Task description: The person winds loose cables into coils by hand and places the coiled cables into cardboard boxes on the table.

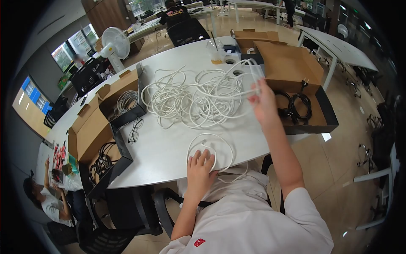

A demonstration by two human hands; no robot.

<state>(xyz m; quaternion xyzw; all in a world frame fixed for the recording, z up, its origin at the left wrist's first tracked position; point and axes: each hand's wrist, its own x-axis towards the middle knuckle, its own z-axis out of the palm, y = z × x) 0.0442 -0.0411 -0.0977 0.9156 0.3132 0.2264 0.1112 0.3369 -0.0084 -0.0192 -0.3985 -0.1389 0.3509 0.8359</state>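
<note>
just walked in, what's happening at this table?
A person seated at the white table is sorting white cables. The left hand presses on a small coiled white cable at the table edge. The right hand is raised, pinching a strand from the tangled pile of white cables. Open cardboard boxes holding black cords stand alongside.

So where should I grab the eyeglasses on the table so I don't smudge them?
Take the eyeglasses by the frame's bridge or a temple arm, not the lenses. They lie flat on the white table, beside the open cardboard box, so coming from above on the side away from the box looks easiest. They are clear of the white cable pile.
</note>
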